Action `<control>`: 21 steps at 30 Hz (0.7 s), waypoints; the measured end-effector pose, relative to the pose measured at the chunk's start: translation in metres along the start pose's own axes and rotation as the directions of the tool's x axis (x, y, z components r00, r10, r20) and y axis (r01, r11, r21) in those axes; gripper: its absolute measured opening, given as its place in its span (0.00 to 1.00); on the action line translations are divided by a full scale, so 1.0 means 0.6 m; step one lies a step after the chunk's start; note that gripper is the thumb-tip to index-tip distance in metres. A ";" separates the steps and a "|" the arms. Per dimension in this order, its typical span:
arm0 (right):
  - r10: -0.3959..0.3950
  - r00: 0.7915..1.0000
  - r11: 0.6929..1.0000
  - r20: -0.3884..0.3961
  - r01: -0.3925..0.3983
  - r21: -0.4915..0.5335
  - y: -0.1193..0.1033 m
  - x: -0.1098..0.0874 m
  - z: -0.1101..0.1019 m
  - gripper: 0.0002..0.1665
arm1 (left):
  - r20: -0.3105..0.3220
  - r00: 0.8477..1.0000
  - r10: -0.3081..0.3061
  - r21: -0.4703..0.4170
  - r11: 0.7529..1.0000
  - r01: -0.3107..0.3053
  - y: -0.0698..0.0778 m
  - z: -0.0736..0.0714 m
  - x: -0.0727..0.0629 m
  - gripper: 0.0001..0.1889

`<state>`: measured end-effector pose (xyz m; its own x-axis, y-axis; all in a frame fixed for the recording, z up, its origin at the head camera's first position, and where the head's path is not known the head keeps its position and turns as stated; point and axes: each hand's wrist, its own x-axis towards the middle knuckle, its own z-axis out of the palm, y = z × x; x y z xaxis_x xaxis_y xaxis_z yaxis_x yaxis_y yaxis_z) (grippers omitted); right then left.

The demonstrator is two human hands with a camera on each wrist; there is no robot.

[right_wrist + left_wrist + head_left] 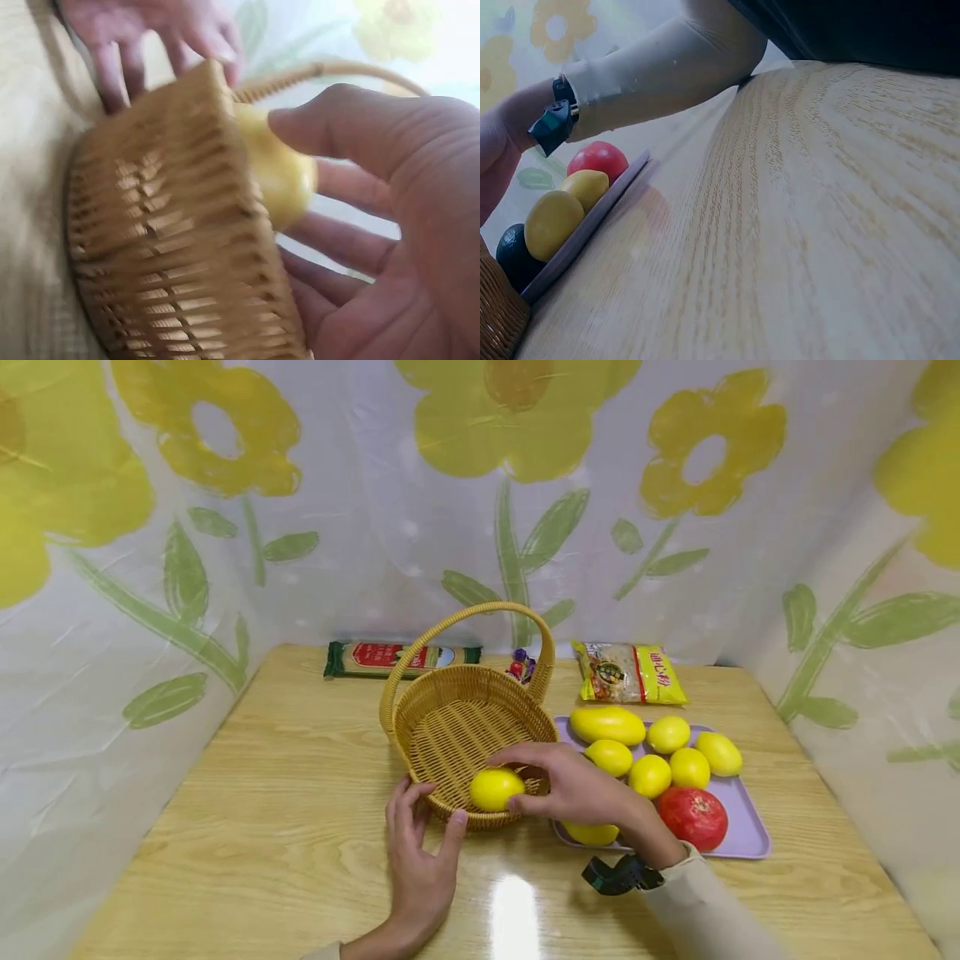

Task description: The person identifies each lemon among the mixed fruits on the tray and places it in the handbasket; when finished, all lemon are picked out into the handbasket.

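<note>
A round wicker basket (457,727) with a tall arched handle stands at mid-table. Over its near right side my right hand (573,783) holds a yellow lemon (491,789) between thumb and fingers, low inside the rim. The right wrist view shows the same lemon (277,176) just above the woven rim, thumb (330,124) on one side and fingers on the other. My left hand (423,868) touches the basket's near left edge with its fingers and thumb spread; that hand is out of the left wrist view.
Right of the basket, a lilac tray (742,810) carries a mango (606,725), several lemons (669,734) and a red pomegranate (692,818). A dark green fruit (514,259) shows on it beside the basket. Behind lie a green packet (375,657), small wrapped sweets (521,667) and a yellow bag (630,673).
</note>
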<state>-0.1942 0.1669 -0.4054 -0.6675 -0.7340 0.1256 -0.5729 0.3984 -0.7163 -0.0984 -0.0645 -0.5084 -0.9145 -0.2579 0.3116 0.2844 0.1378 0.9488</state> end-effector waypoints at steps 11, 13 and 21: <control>-0.004 0.955 0.995 -0.295 0.034 0.098 0.029 -0.117 -0.149 0.27 | -0.006 1.000 -0.005 0.003 1.000 0.005 0.001 -0.001 0.000 0.28; 0.023 0.930 0.992 -0.366 0.024 0.121 0.050 -0.159 -0.186 0.26 | -0.005 1.000 -0.005 0.003 1.000 0.005 0.001 -0.001 0.000 0.28; 0.262 0.823 0.965 -0.505 -0.227 0.132 0.140 -0.292 -0.247 0.23 | -0.001 1.000 -0.008 -0.002 1.000 0.008 -0.001 0.000 0.000 0.29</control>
<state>-0.1959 0.4104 -0.3857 -0.9393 -0.2217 0.2619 -0.3388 0.4786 -0.8100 -0.0986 -0.0648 -0.5086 -0.9165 -0.2600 0.3041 0.2778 0.1334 0.9513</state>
